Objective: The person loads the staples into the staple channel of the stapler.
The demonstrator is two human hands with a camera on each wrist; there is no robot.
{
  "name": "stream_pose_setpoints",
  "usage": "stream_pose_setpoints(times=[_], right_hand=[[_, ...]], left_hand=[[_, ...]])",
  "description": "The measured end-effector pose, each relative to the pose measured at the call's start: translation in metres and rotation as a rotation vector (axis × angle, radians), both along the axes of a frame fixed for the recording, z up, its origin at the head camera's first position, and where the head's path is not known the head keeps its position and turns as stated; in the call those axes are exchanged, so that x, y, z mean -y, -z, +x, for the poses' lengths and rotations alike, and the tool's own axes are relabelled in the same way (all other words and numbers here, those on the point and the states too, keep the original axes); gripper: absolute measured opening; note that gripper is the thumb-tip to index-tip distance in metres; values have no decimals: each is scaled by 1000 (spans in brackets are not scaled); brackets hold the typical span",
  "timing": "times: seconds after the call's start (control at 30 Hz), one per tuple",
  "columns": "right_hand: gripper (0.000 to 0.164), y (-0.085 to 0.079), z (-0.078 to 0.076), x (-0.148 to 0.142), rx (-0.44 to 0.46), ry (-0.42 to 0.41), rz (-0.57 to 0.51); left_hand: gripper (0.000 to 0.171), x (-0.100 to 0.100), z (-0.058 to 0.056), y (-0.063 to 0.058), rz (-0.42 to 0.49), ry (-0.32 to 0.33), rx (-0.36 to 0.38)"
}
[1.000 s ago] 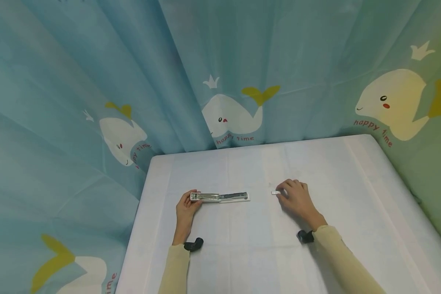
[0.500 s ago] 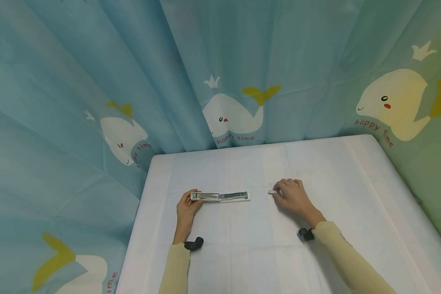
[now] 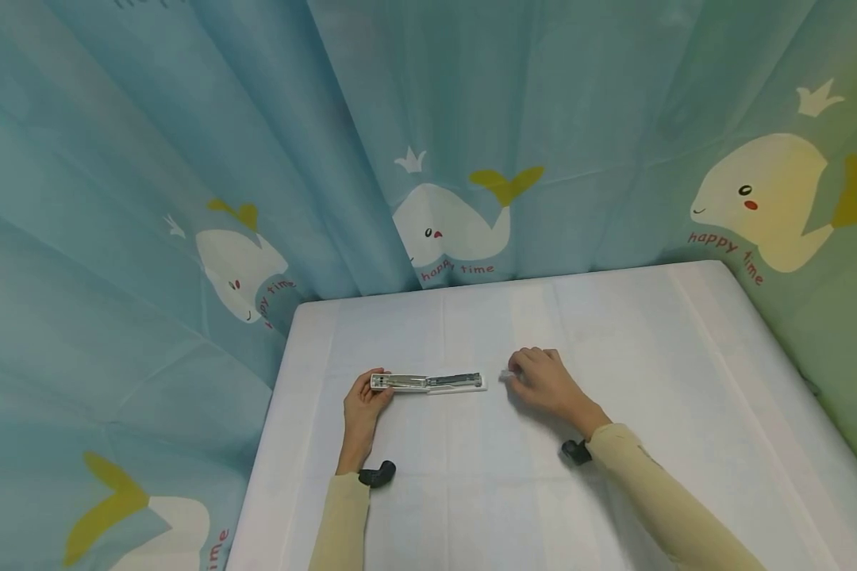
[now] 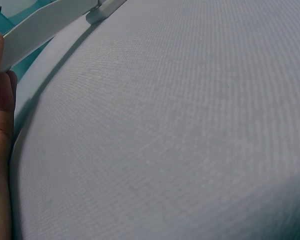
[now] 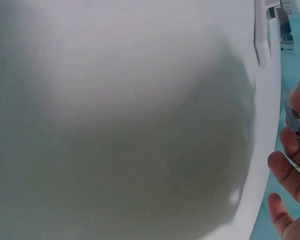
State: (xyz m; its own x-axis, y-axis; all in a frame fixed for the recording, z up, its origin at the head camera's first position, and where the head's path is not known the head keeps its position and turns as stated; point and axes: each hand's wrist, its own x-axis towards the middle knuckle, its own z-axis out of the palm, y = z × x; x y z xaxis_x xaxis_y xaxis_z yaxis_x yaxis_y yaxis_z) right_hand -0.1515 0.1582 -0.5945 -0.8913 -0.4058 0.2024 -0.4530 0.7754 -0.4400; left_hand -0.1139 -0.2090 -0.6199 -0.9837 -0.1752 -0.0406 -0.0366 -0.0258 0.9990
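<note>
Right hand (image 3: 545, 386) nearer stapler (image 3: 437, 384), "happy time" curtain (image 3: 578, 95)

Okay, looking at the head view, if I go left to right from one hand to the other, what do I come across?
Left hand, opened stapler, small silvery strip, right hand.
</note>
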Motion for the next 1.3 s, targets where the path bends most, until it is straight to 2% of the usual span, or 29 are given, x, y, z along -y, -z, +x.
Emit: stream_pose_setpoints(times=[0.33, 0.6, 0.8, 1.3], right_hand=[[11, -15, -5, 24, -32, -40, -36], [11, -16, -10, 45, -31, -62, -48], [11, -17, -9, 59, -53, -77, -43], [12, -17, -11, 76, -107, -130, 4]], left_hand=[[51, 0, 1, -2, 1, 11, -6], [51, 1, 1, -1, 12, 22, -24], [50, 1, 1, -2, 5, 21, -9], [51, -1, 1, -2, 4, 11, -19]])
